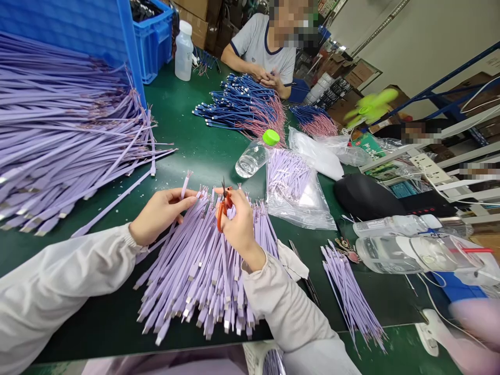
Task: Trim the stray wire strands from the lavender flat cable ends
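Observation:
My left hand [160, 212] pinches one flat purple cable [186, 183] by its end, lifted above a heap of purple cables [203, 271] on the green table [195, 146]. My right hand [236, 221] is closed round small orange-handled snips [223, 204], blades pointing up, just right of that cable's end. Both hands rest over the heap's far edge, where the bare wire ends lie.
A big stack of purple cables [58, 140] fills the left. A tipped bottle with green cap [255, 153], plastic bags [297, 192], a small cable bundle [351, 291] and clear bottles [410, 250] lie right. A person [269, 49] across works on blue cables [242, 107].

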The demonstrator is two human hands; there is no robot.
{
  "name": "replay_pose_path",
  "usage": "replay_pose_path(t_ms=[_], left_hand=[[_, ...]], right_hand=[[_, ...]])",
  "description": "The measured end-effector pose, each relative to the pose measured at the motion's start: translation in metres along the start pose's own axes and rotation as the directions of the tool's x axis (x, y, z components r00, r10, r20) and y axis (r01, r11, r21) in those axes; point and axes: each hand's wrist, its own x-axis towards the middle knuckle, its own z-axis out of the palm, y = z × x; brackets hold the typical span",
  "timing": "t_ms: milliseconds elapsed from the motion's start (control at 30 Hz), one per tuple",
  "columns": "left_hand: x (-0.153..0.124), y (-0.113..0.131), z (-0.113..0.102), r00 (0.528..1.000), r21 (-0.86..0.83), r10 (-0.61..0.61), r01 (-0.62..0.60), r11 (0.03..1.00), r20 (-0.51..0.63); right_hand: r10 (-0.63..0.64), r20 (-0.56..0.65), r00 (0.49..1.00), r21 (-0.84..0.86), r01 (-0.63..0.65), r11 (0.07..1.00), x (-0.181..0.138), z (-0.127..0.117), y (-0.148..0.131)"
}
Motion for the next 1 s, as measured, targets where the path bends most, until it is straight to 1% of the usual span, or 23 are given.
replay_pose_path(t_ms=[100, 300, 533, 700, 800, 1000], left_hand=[[0.0001, 0.0000, 0.0009, 1.000, -0.011, 0.017, -0.017, 1.000, 0.005], [-0.0016, 0.0002, 0.0016, 0.999, 0.037, 0.031, -0.031, 0.999, 0.011], [-0.0005, -0.0027, -0.0002, 0.999, 0.063, 0.028, -0.030, 0.998, 0.036], [-0.0016, -0.0027, -0.0007, 0.998, 0.079, 0.013, -0.018, 0.997, 0.062], [-0.0021, -0.0026, -0.0001, 0.998, 0.098, 0.006, -0.012, 0.995, 0.056], [-0.0020, 0.0001, 0.0007, 0.999, 0.089, 0.009, -0.012, 0.996, 0.032]], right_hand=[[-0.019, 0.025, 1.000, 0.014, 0.019, 1.000, -0.0003, -0.0007, -0.0018], [-0.046, 0.080, 0.996, 0.022, 0.044, 0.999, -0.0003, 0.0007, -0.0020], [0.000, 0.041, 0.999, 0.068, -0.003, 0.998, 0.0001, -0.0009, -0.0028], [-0.043, 0.072, 0.997, 0.068, 0.038, 0.997, 0.0008, -0.0006, -0.0034], [-0.067, 0.092, 0.993, 0.048, 0.063, 0.997, 0.0001, 0.0007, -0.0021], [-0.036, 0.048, 0.998, 0.024, 0.034, 0.999, -0.0013, 0.0024, 0.0018]])
